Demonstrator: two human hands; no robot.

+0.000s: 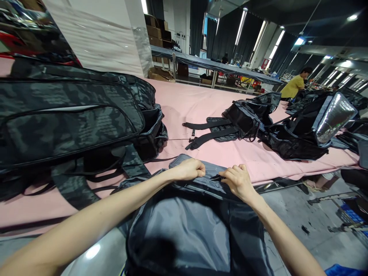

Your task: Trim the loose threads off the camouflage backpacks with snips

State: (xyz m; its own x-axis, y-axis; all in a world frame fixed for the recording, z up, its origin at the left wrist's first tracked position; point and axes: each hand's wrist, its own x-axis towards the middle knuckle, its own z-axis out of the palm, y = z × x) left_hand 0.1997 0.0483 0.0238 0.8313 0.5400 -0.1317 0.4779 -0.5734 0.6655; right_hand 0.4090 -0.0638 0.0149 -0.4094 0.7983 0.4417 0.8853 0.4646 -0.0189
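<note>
A grey and black fabric bag (195, 230) lies in front of me, hanging over the near edge of the pink table (201, 103). My left hand (189, 169) is closed in a fist, gripping the bag's upper edge. My right hand (237, 181) is closed too, pinching a small dark tool (216, 177) that points left at the fabric between the hands. What kind of tool it is I cannot make out.
A stack of camouflage bags (69, 115) fills the table's left. Black backpacks with loose straps (244, 119) lie at the far right, one with a silver lining (333, 117). A person in a yellow shirt (294, 85) works further back. Grey floor lies to the right.
</note>
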